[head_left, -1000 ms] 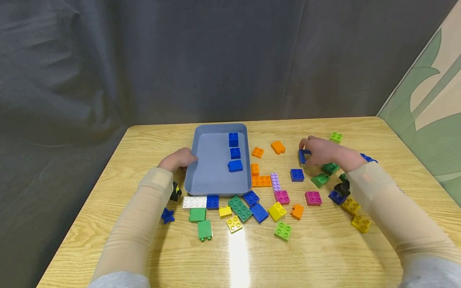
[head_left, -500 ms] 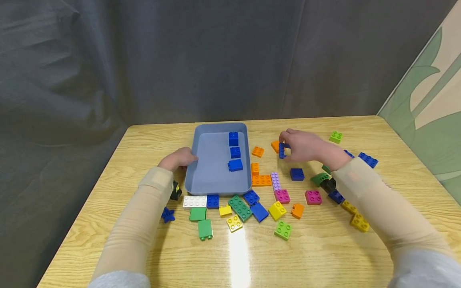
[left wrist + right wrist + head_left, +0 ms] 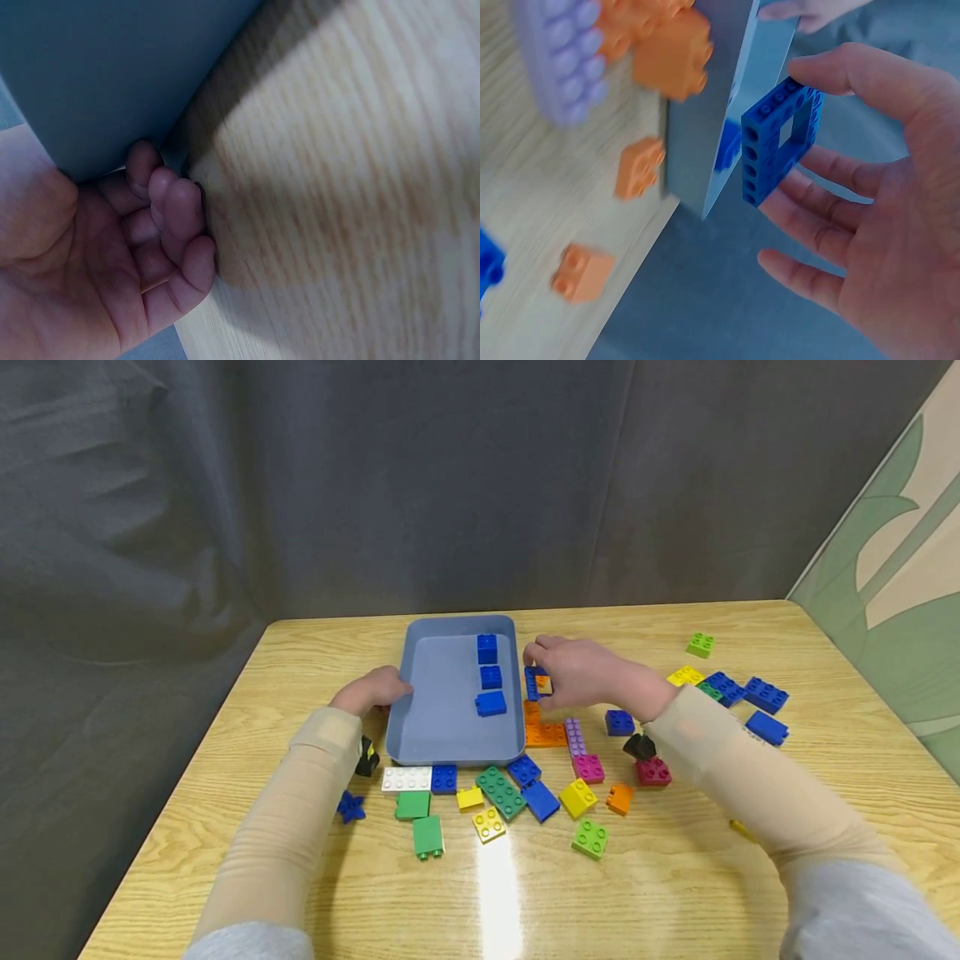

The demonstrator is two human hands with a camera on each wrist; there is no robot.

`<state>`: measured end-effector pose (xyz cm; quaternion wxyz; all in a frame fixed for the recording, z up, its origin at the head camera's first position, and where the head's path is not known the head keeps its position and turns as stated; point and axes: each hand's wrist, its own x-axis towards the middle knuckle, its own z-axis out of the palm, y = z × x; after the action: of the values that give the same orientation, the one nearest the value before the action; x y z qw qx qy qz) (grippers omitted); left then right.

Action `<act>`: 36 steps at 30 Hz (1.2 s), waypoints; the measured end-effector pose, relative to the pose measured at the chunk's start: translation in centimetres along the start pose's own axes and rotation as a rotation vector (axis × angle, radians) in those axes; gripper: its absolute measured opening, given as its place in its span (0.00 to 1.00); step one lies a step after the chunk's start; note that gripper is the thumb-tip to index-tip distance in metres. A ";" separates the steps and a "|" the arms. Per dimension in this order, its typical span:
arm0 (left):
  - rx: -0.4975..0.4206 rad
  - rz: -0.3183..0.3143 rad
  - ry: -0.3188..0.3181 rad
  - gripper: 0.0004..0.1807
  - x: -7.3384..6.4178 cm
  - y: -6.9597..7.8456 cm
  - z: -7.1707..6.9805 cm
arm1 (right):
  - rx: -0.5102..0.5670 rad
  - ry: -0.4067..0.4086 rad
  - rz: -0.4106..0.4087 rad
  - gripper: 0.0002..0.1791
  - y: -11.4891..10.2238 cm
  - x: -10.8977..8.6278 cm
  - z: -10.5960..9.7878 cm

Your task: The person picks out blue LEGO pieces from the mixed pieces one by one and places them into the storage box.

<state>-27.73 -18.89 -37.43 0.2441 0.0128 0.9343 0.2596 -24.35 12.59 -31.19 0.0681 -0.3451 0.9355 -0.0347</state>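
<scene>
A blue plastic star (image 3: 351, 807) lies on the pale wooden table (image 3: 240, 760), far to the left. Near it is a black piece (image 3: 367, 758) with a yellow mark too tiny to make out. Next, the left hand (image 3: 372, 688) holds the side of a grey-blue plastic tray (image 3: 438, 710) with round corners. The head view shows the back of this hand; the left wrist view shows its fingers curled in by the bottom of the tray.

Three blue plastic bricks (image 3: 491, 703) sit in a row inside, near the right wall. Just past that wall, the right hand (image 3: 581, 675) pinches a square blue plastic frame (image 3: 531, 683) with a hole in the middle, up off the table. Its thumb and fingertips are only as far apart as the frame. From the head, orange shows through the hole. The right wrist view shows little round holes along one side. A long light purple brick (image 3: 574, 737) lies nearby. Farther right is a bright green brick (image 3: 701, 645) with bumps.
</scene>
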 end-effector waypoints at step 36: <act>0.017 -0.010 -0.006 0.17 -0.4 0.2 -0.1 | -0.079 -0.259 -0.111 0.30 -6.2 3.7 4.2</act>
<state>-27.43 -18.83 -37.05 0.2481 0.0111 0.9357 0.2505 -22.57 5.40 -35.05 0.1725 -0.4003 0.8990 0.0434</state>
